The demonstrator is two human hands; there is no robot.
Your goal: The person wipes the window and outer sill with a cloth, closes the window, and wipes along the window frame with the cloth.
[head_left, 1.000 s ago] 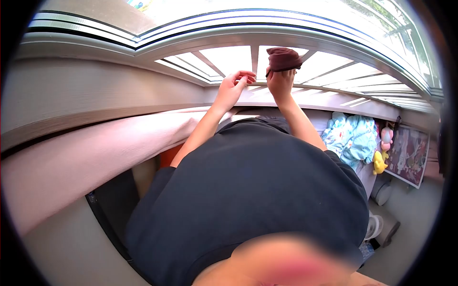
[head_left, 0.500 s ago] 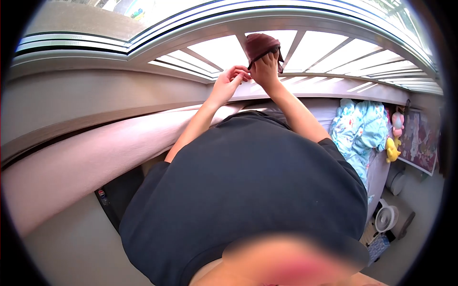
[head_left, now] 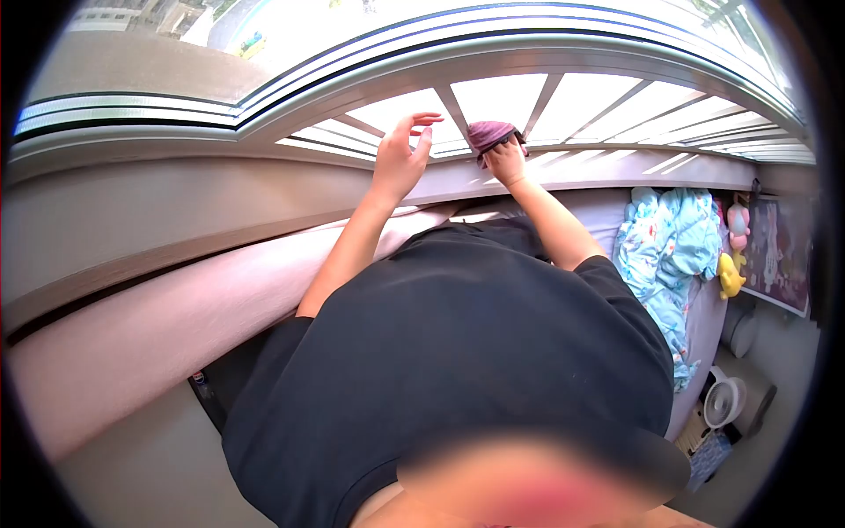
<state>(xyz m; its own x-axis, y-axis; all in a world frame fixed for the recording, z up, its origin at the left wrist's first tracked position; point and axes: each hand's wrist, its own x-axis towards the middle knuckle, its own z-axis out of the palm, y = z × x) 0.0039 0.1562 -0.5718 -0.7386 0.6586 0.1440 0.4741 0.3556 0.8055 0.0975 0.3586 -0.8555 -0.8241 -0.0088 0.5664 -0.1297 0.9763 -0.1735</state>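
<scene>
A bunched maroon cloth (head_left: 493,135) with a dark edge is gripped in my right hand (head_left: 506,162), close to the lower part of the window bars (head_left: 453,110). Left of it, my left hand (head_left: 402,160) is raised with fingers apart and slightly curled, holding nothing. A gap separates that hand from the cloth. Behind both hands are the bars and the pale sill (head_left: 572,168). Part of the cloth is hidden behind the fingers of my right hand.
A pink padded surface (head_left: 176,330) runs along the left. On the right lie a blue patterned blanket (head_left: 656,246), a yellow plush toy (head_left: 730,276), a pink plush toy (head_left: 738,226) and a framed picture (head_left: 779,255). A white fan (head_left: 723,403) stands lower right.
My right hand and the cloth first moved left, then lower, nearer the sill. My left hand has shifted left, away from the cloth, and its fingers have spread.
</scene>
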